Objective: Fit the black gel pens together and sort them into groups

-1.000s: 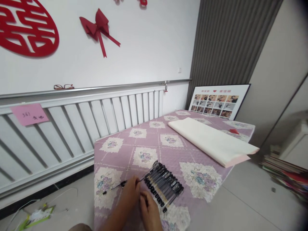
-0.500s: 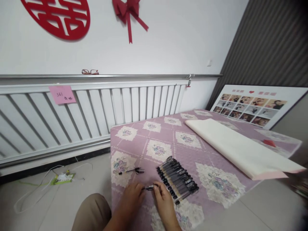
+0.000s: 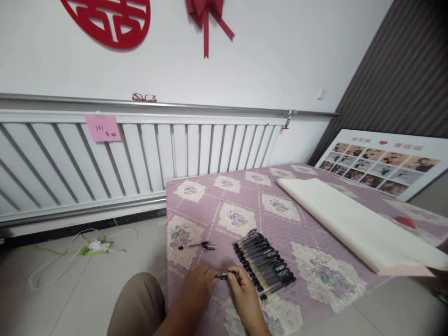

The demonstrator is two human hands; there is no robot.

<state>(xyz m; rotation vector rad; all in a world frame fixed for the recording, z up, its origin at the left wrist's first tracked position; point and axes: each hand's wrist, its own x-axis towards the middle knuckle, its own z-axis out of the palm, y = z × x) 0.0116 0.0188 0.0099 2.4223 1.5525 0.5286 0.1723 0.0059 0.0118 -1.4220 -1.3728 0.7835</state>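
The loose pen (image 3: 198, 245) now lies alone. Left hand (image 3: 199, 285) and right hand (image 3: 243, 294) both pinch a second pen (image 3: 224, 275).

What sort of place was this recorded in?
Probably a room in a home dressed for a wedding: a red double-happiness cutout and red bow on the wall, and a photo collage board leaning beside a quilted floral cover, where the left hand and right hand hold a black pen.
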